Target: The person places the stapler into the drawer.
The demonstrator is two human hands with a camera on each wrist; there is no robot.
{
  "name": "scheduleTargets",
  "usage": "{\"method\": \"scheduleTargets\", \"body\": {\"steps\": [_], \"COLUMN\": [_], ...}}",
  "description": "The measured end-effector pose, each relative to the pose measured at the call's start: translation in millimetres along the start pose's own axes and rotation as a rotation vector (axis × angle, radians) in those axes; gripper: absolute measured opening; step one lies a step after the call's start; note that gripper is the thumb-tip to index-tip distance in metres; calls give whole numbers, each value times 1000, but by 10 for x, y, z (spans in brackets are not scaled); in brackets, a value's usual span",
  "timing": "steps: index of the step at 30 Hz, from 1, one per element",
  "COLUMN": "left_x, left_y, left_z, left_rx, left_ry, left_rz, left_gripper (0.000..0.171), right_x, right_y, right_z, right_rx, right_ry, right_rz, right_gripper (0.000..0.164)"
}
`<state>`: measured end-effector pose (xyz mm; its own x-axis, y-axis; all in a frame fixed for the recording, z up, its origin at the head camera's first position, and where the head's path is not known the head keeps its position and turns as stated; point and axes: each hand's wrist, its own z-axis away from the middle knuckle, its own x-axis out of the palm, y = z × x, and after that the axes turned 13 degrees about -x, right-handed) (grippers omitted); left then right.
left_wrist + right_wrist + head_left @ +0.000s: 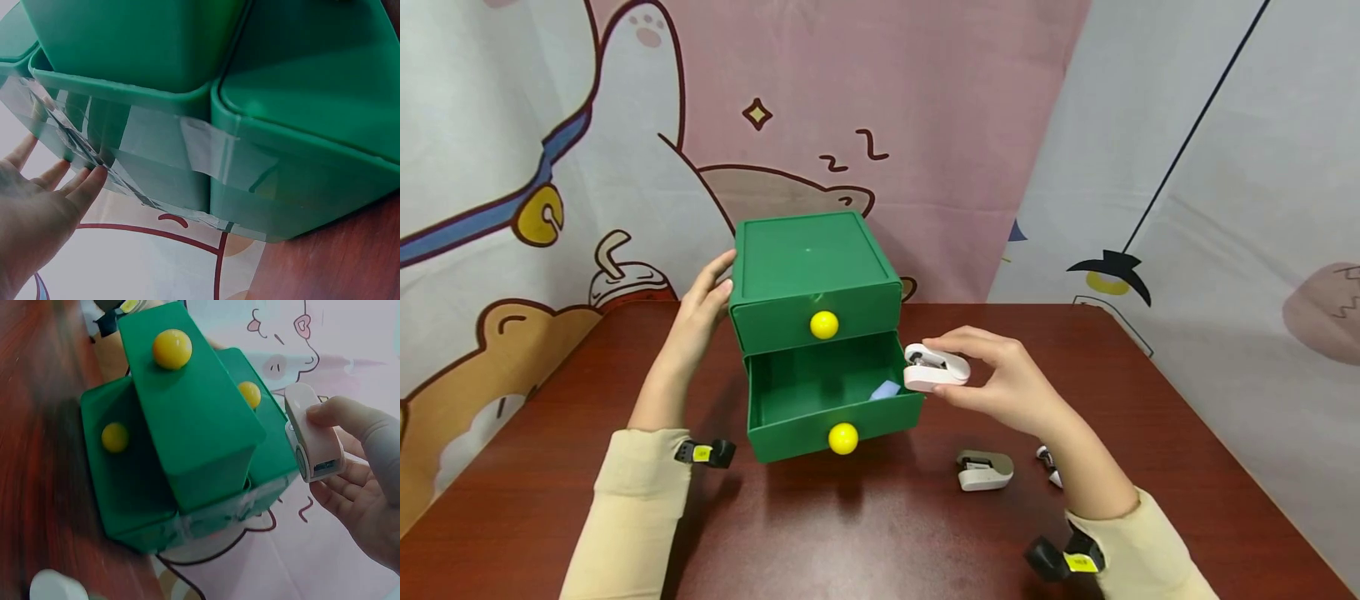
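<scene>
A green drawer unit [808, 258] with yellow knobs stands on the table, its middle drawer [797, 427] pulled out. A small pale blue piece [886, 390] lies in that drawer's right corner. My left hand [700, 312] touches the unit's left side with extended fingers, and the left wrist view shows clear tape along that side. Between thumb and fingers, my right hand [1000, 375] pinches a small pale pink and white stapler [928, 377] beside the open drawer's right edge. The right wrist view shows this stapler [319, 440] end-on, apart from the unit.
Another small stapler [985, 472], white with a grey-brown top, lies on the dark red table [850, 550]. A small white and dark object [1049, 467] is partly hidden behind my right forearm. A printed cartoon curtain [970, 150] hangs behind the table.
</scene>
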<state>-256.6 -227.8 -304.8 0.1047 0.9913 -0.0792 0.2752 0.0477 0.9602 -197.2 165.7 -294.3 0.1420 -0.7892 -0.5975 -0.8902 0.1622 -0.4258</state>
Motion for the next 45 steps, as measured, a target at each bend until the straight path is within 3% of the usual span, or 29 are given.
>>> {"method": "scheduleTargets", "body": {"steps": [13,20,30,36,45], "left_x": [3,8,5,13,16], "left_y": [12,6,-5,-8,2], "left_z": [6,-7,-6,-4,2], "left_rx": [6,12,10,7,-1], "left_ry": [-7,-7,-8,-2,-4], "left_rz": [19,23,28,31,25], "left_gripper": [52,52,52,52,52], "right_x": [254,372,510,599,641], "right_y": [-1,43,89,141,189], "right_z": [-353,-521,-690,-742,-751], "right_rx": [17,34,149,136,175], "right_ry": [-51,-145,-338,-424,-467], "right_rz": [-58,-31,-17,9,-84], "right_gripper": [42,41,41,40,35]}}
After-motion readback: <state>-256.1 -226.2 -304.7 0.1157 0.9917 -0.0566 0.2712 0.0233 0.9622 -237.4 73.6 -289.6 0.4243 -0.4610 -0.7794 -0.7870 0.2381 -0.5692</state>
